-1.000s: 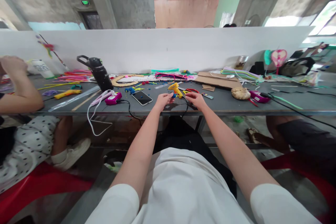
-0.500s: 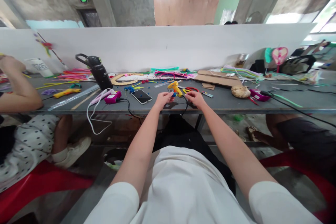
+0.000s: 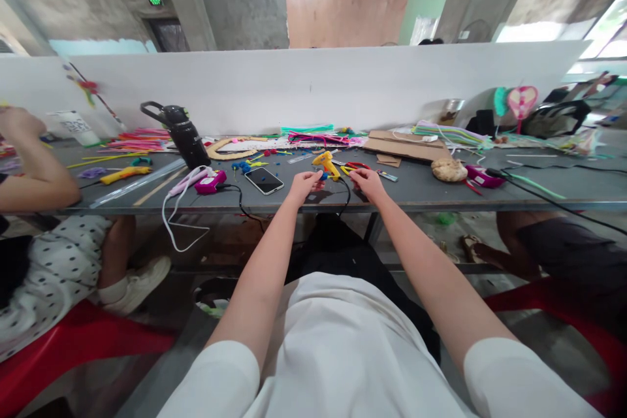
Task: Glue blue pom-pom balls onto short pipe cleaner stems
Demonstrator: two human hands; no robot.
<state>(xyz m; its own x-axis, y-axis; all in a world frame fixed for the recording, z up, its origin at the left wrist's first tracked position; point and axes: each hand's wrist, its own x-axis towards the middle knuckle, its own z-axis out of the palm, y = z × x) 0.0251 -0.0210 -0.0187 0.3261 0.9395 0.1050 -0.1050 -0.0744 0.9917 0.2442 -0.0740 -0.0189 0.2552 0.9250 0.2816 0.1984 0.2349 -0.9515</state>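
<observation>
Both my arms reach out to the front edge of a grey table. My left hand is closed in a pinch on a small blue piece at its fingertips. My right hand is also closed, its fingers curled on something I cannot make out, next to a black cable. A yellow glue gun stands just behind and between the hands. A phone lies face up to the left of my left hand.
A black bottle, a pink glue gun with a white cord, pipe cleaners, cardboard and red scissors lie on the table. A white divider backs it. Another person's arm rests at left; someone's legs show at right.
The view has shifted down slightly. My hands have stayed in nearly the same place, the right one a little closer to the yellow glue gun.
</observation>
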